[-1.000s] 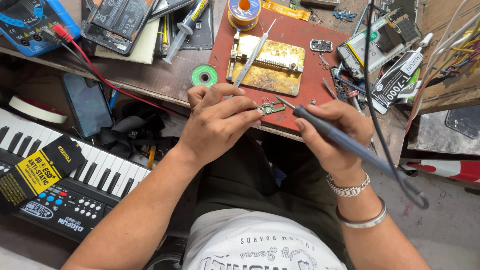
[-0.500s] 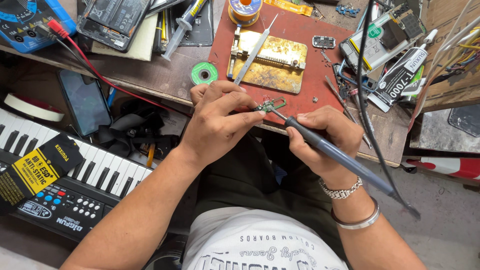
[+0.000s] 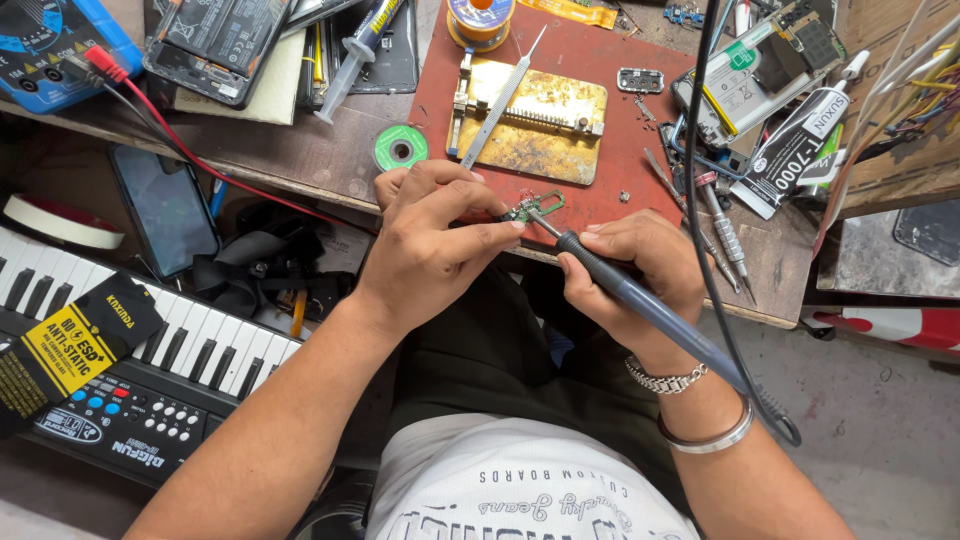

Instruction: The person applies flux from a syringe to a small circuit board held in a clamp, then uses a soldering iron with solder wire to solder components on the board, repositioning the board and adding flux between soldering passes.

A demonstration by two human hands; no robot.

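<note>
My left hand (image 3: 430,240) pinches a small green circuit board (image 3: 528,208) between thumb and fingers at the front edge of a red work mat (image 3: 590,100). My right hand (image 3: 630,270) grips a blue-grey soldering iron (image 3: 640,305) like a pen, its metal tip touching the little board. The iron's black cable (image 3: 700,150) loops up past my right wrist, which wears a metal watch and a bangle. Both hands hover just above my lap, close to the bench edge.
On the mat lie a brass board holder (image 3: 530,125), tweezers (image 3: 500,100) and a solder spool (image 3: 480,18). A green tape roll (image 3: 400,150), syringe (image 3: 355,55), glue tube (image 3: 800,140), screwdrivers (image 3: 720,225) and phone parts crowd the bench. A small keyboard (image 3: 130,380), a phone (image 3: 165,210) and a multimeter (image 3: 50,45) sit left.
The soldering iron's tip has moved in to touch the small board. Both hands drifted slightly toward the bench edge; the grips are unchanged.
</note>
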